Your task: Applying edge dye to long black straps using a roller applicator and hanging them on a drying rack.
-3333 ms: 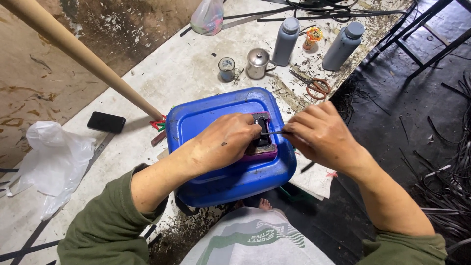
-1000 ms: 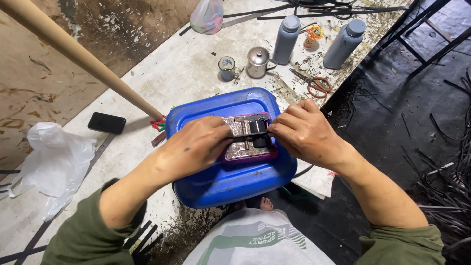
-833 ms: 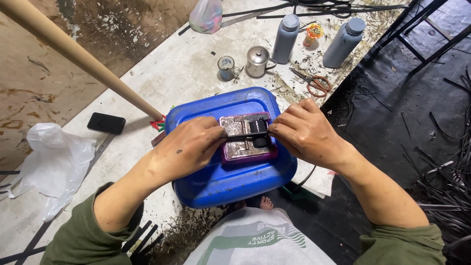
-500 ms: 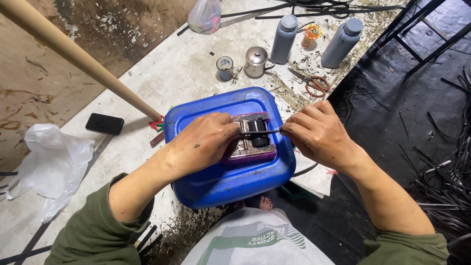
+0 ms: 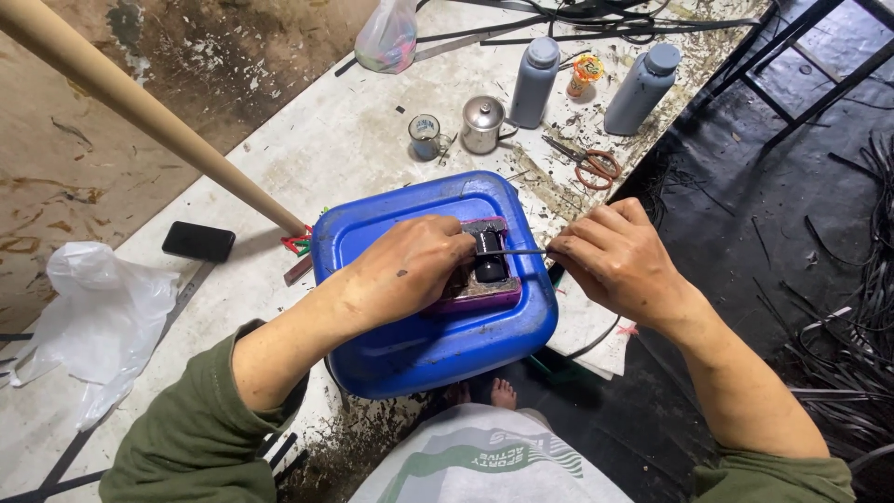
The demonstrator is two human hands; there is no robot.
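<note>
A blue plastic container point(image 5: 419, 335) lies on its side in front of me. On its upper face rests a small purple-edged block point(image 5: 480, 293) with a dark piece point(image 5: 488, 257) on it. My left hand point(image 5: 405, 270) presses down on the block and covers most of it. My right hand point(image 5: 619, 261) pinches the end of a thin dark strip point(image 5: 521, 251) that runs from the dark piece toward my fingers. Below the container I see one bare foot point(image 5: 503, 393).
A long wooden pole point(image 5: 140, 102) slants in from the upper left. A black phone point(image 5: 197, 241) and a white plastic bag point(image 5: 93, 317) lie at left. Behind stand a glass cup point(image 5: 425, 136), metal pot point(image 5: 483, 124), two grey bottles point(image 5: 641, 88), scissors point(image 5: 587, 164) and dark strips point(image 5: 847, 373).
My left hand has slid right over the block and hides most of it. My right hand has drawn a little to the right, pulling the thin strip out from the dark piece.
</note>
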